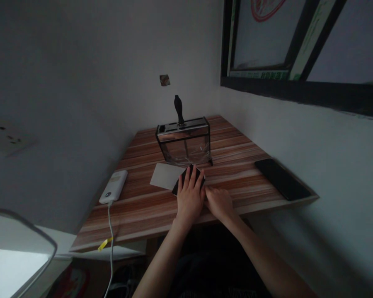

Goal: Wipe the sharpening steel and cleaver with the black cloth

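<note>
My left hand (190, 194) lies flat with fingers stretched over a small black flat object (197, 172) on the wooden desk (143, 207). Right beside it, my right hand (219, 201) rests on the desk, its fingers reaching under or against the left hand and partly hidden. A white sheet of paper (164, 175) lies just left of the black object. Behind them stands a clear rectangular holder with a metal top (184, 142), a black handle (178, 109) sticking up out of it.
A white power bank (113, 186) with a white cable (111, 231) lies near the desk's left edge. A black phone (281, 179) lies at the right edge. Walls close in on the left and back, a dark-framed window (298, 89) at the right.
</note>
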{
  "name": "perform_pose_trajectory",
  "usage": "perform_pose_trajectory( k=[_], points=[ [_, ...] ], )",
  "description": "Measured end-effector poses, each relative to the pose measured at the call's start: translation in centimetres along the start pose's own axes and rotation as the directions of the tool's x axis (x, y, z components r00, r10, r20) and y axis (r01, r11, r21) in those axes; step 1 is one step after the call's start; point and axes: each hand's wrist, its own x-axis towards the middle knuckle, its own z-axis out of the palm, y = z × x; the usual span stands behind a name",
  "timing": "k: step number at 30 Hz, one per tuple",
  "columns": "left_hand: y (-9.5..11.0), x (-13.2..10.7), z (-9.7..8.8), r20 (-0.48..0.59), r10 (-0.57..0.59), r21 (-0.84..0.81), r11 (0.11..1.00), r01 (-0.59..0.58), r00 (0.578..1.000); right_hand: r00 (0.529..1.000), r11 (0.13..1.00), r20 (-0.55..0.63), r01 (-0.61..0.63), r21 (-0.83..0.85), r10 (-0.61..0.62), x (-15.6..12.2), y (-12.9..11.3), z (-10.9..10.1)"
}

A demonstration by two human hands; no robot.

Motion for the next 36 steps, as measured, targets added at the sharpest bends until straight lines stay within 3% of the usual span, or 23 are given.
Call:
perform_pose_trajectory(
  k=[8,20,28,33,36],
  points=[
    [-0.7,0.2,-0.2,-0.014,-0.068,-0.012,0.998,0.068,0.998,1.000,1.000,-0.013,0.025,-0.010,-0.025,-0.1,-0.1,-0.2],
    [-8.1,1.0,-0.4,-0.099,-0.267,0.013,0.963,0.270,0.959,1.000,1.000,0.006,0.014,-0.027,-0.014,-0.2,-0.3,-0.4],
    [-10.8,1.0,-0.9,-0.091,-0.403,-0.113,0.913,0.392,0.911,0.999,0.998,-0.030,0.038,-0.044,-0.039,-0.2,-0.2,-0.1],
    [-12.0,1.4,-1.4,-0.067,-0.523,-0.379,0.801,0.463,0.849,0.999,0.999,-0.028,0.029,-0.036,-0.030,-0.2,-0.2,-0.1],
    [-12.9,1.4,-1.8,0.001,-0.684,-0.656,0.550,0.517,0.729,1.000,0.999,-0.015,0.023,-0.024,-0.023,-0.2,-0.3,-0.2]
  ],
)
